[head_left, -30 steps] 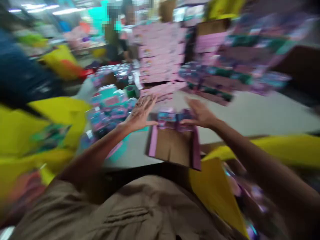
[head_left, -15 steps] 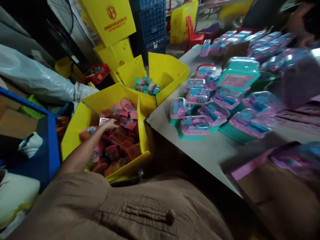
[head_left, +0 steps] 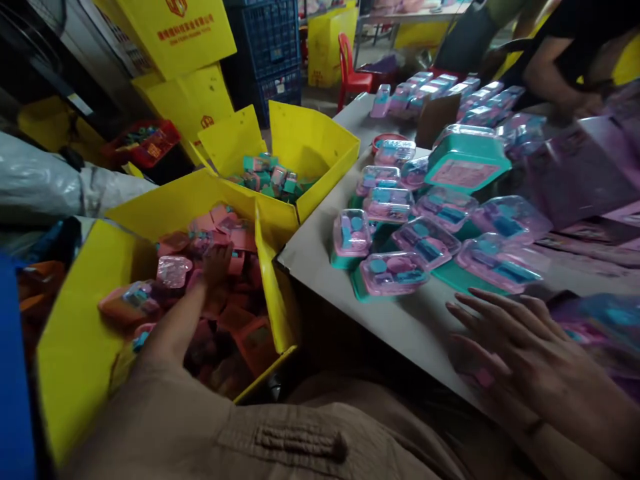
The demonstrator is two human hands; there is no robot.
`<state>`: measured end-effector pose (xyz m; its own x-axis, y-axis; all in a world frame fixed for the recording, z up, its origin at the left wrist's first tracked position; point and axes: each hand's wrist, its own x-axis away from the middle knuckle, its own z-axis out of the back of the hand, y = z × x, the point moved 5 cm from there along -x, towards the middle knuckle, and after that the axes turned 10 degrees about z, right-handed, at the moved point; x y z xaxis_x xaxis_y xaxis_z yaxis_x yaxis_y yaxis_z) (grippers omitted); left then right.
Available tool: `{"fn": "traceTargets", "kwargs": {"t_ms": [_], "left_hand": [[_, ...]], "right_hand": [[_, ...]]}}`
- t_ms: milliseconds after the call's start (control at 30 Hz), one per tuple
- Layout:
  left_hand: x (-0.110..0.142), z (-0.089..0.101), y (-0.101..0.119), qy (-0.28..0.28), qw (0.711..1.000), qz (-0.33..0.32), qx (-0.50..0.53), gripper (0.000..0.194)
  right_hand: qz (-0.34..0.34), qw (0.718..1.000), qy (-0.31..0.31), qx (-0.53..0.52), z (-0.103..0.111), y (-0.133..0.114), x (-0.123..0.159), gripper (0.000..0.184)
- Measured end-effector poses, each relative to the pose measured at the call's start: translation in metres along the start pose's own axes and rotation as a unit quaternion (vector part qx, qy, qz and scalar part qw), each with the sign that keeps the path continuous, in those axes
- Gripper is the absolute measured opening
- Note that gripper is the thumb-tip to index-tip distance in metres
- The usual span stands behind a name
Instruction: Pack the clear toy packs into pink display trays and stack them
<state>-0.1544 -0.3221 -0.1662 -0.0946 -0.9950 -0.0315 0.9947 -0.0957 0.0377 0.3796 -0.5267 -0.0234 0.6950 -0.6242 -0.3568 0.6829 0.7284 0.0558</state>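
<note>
My left hand (head_left: 216,264) reaches down into a yellow bin (head_left: 75,333), among a heap of pink and orange plastic boxes (head_left: 253,333). Its fingers look stretched out over the pieces, though they are dim and partly hidden. A clear-topped pink box (head_left: 173,271) lies just left of it. At the right, my right hand (head_left: 525,353) hovers by the table edge, fingers spread, with nothing visibly gripped. Close to its fingertips stand toy boxes (head_left: 500,263) with teal bases, clear lids and pink and blue pieces inside.
A second yellow bin (head_left: 327,157) holds teal boxes (head_left: 280,177). More clear-lidded boxes (head_left: 393,273) crowd the grey table (head_left: 320,250). Blue crates (head_left: 270,47), yellow cartons (head_left: 187,100) and a red chair (head_left: 353,73) stand behind. Another person's arm (head_left: 555,73) is across the table.
My right hand has come into view at the lower right. My left hand has moved deeper into the pink boxes. The view has shifted, and the other person's arm shows more clearly.
</note>
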Motion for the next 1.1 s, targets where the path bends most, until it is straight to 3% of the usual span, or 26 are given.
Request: {"fn": "traceTargets", "kwargs": {"t_ms": [67,133,200,267,333,433,500,533,567,633,700,767,867,1000,1100], "left_hand": [[0.001,0.012,-0.023,-0.018,1.0,0.006,-0.018,0.052],[0.007,0.037,-0.039,-0.028,0.999,-0.002,-0.029,0.058],[0.017,0.078,-0.038,0.007,0.999,-0.034,-0.023,0.068],[0.032,0.126,-0.017,0.086,0.992,-0.089,0.001,0.073],[0.048,0.171,0.023,0.161,0.974,-0.159,0.034,0.07],[0.067,0.211,0.105,0.213,0.93,-0.291,0.073,0.065],[0.076,0.219,0.165,0.214,0.889,-0.393,0.092,0.06],[0.079,0.217,0.194,0.205,0.87,-0.437,0.103,0.059],[0.082,0.215,0.222,0.195,0.853,-0.468,0.125,0.061],[0.084,0.207,0.269,0.165,0.838,-0.465,0.233,0.07],[0.082,0.193,0.309,0.077,0.823,-0.393,0.403,0.071],[0.085,0.171,0.349,-0.083,0.781,-0.309,0.536,0.064],[0.109,0.149,0.413,-0.283,0.709,-0.278,0.583,0.072],[0.143,0.146,0.478,-0.378,0.658,-0.314,0.571,0.091],[0.158,0.142,0.506,-0.404,0.64,-0.328,0.565,0.094]], "right_hand": [[0.004,0.999,0.011,-0.037,0.001,0.002,-0.01,0.071],[-0.026,0.993,0.025,-0.109,-0.001,0.003,-0.029,0.065],[-0.069,0.975,0.054,-0.203,-0.004,0.001,-0.052,0.059],[-0.097,0.941,0.096,-0.308,-0.008,-0.005,-0.079,0.047],[-0.147,0.882,0.109,-0.434,-0.018,-0.008,-0.104,0.035],[-0.257,0.728,0.085,-0.629,-0.036,-0.01,-0.129,0.055],[-0.288,0.619,0.068,-0.728,-0.04,-0.013,-0.132,0.064],[-0.288,0.578,0.069,-0.761,-0.038,-0.014,-0.128,0.063],[-0.288,0.545,0.08,-0.783,-0.034,-0.014,-0.12,0.061],[-0.306,0.507,0.144,-0.793,-0.023,-0.011,-0.091,0.054],[-0.344,0.491,0.241,-0.763,-0.007,-0.008,-0.049,0.053],[-0.373,0.489,0.323,-0.719,0.009,-0.01,-0.006,0.059],[-0.401,0.517,0.389,-0.649,0.031,-0.017,0.051,0.065],[-0.425,0.574,0.429,-0.553,0.051,-0.028,0.105,0.063],[-0.435,0.601,0.451,-0.497,0.054,-0.038,0.135,0.064]]}}
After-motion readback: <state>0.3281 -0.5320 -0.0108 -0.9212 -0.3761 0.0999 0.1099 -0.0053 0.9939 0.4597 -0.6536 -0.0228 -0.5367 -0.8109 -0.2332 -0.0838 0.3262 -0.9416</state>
